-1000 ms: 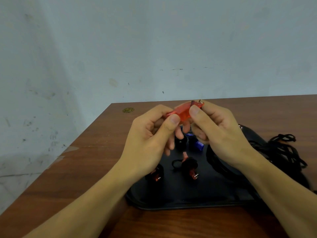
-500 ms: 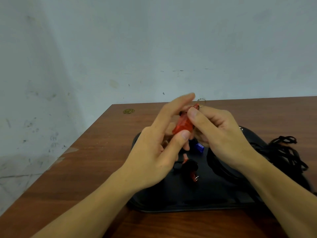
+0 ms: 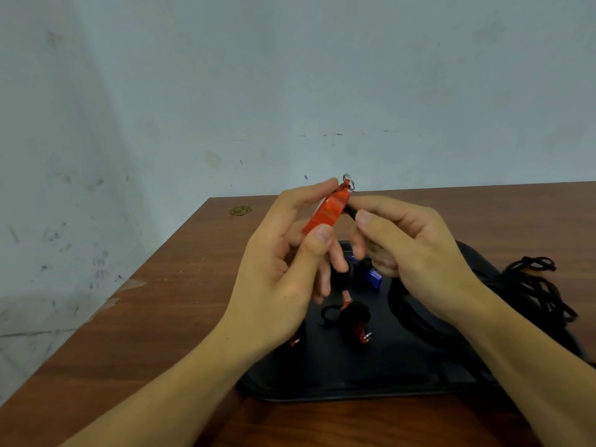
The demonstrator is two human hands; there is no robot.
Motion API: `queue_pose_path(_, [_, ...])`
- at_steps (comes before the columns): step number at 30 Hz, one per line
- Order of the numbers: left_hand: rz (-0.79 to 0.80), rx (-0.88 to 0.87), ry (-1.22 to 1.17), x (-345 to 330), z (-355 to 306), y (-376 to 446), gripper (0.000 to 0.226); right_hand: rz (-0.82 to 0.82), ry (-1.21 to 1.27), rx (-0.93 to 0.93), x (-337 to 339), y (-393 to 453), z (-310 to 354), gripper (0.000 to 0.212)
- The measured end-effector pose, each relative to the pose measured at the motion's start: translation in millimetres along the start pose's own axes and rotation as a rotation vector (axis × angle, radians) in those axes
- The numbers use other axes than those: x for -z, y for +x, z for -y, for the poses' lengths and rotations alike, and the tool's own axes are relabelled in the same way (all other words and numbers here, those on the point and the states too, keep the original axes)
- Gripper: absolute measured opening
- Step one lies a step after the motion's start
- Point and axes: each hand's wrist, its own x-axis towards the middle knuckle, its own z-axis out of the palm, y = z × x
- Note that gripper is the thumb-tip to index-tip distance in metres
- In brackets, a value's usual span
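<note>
Over the tabletop (image 3: 161,301), the left hand (image 3: 280,279) pinches the red piece (image 3: 329,212), long axis slanting up to the ring (image 3: 349,182), just beside the right hand (image 3: 416,250), which pinches a black cord (image 3: 351,212).

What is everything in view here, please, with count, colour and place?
red piece: one, red with a metal ring on top, held above the tray
black tip: one, black, beside the red piece's upper end
tray: one, black, on the table
smaller red pieces: at least two, red with black cord, on the tray
blue piece: one, blue, on the tray
cords: one tangle, black, at the tray's right
disc: one, brass-coloured, table's far left corner
table: one, brown
wall: pale grey-blue, behind
left hand: pinches the red piece
right hand: pinches the black tip
</note>
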Motion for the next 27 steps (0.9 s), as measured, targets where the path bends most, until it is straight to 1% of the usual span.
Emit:
queue_pose_path(3, [-0.042,-0.010,0.027,2.3,0.8,1.8,0.036,-0.001,-0.228,0.044,-0.8,-2.8,-0.7,0.024])
queue_pose_path(5, [-0.064,-0.013,0.063,4.1,2.1,2.9,0.034,0.007,-0.394,0.091,-0.1,-4.5,-0.9,0.019])
queue_pose_path(9, [-0.131,0.006,0.167,8.3,7.2,5.4,0.032,0.083,-0.827,0.294,1.0,-6.9,5.5,0.018])
queue_pose_path(11, [-0.132,-0.001,0.221,10.5,9.0,4.9,0.031,0.087,-0.967,0.379,0.9,-8.0,13.4,0.020])
queue_pose_path(12, [-0.116,-0.007,0.247,10.5,9.1,4.1,0.031,0.077,-0.992,0.419,1.6,-8.3,17.6,0.020])
queue_pose_path(15, [-0.032,-0.028,0.298,7.8,7.1,0.6,0.034,0.018,-0.971,0.523,3.8,-6.3,28.7,0.020])
queue_pose_path(18, [0.103,-0.041,0.279,5.0,4.9,-1.9,0.033,-0.050,-0.873,0.553,9.4,-1.2,31.1,0.019])
queue_pose_path(20, [0.189,0.000,0.200,3.0,4.3,-4.0,0.034,-0.079,-0.758,0.485,14.0,0.0,29.3,0.022])
queue_pose_path(22, [0.229,0.041,0.104,1.2,3.9,-5.8,0.034,-0.083,-0.628,0.384,17.4,0.3,27.2,0.023])
queue_pose_path(25, [0.235,0.066,0.010,-0.9,3.5,-6.3,0.032,-0.030,-0.487,0.246,17.8,1.2,26.7,0.024])
queue_pose_path(27, [0.230,0.079,-0.042,-1.7,3.6,-6.6,0.031,0.023,-0.338,0.138,15.4,2.2,26.9,0.027])
